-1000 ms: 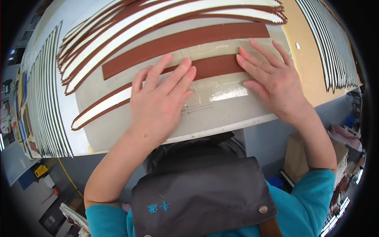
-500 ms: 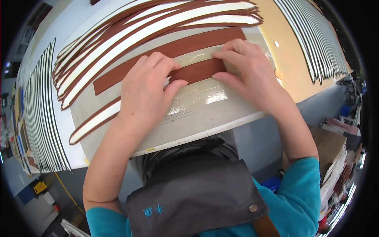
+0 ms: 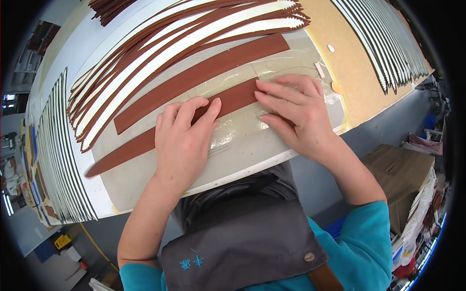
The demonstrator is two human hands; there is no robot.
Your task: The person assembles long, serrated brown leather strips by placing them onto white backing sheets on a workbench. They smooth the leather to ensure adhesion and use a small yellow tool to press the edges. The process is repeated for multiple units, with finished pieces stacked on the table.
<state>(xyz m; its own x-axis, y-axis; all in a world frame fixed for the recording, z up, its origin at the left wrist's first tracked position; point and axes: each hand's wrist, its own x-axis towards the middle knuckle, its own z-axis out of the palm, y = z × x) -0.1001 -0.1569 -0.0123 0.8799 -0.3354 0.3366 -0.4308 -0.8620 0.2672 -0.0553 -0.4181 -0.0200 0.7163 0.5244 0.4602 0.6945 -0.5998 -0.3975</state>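
A reddish-brown, leather-like strip [image 3: 235,98] lies brown face up along the near part of the work surface, its narrow left end tapering off. My left hand [image 3: 182,138] is closed over the middle of it, thumb and fingertips around the strip. At the strip's squared right end, my right hand [image 3: 298,111] touches it with fingertips; those fingers are stretched out and the thumb stands apart below. Just beyond lies a second, wider brown strip [image 3: 204,77], flat and roughly parallel.
A heap of brown-edged white strips [image 3: 160,58] spreads behind, with a darker brown bundle [image 3: 109,10] farther back. Rows of black-and-white strips lie at the left [image 3: 63,155] and far right [image 3: 383,48]. A small white disc [image 3: 331,48] rests on the tan board.
The near strip's left part, white side up before, now shows brown. My left hand has shifted slightly right; my right hand has moved slightly nearer me, its fingers straighter.
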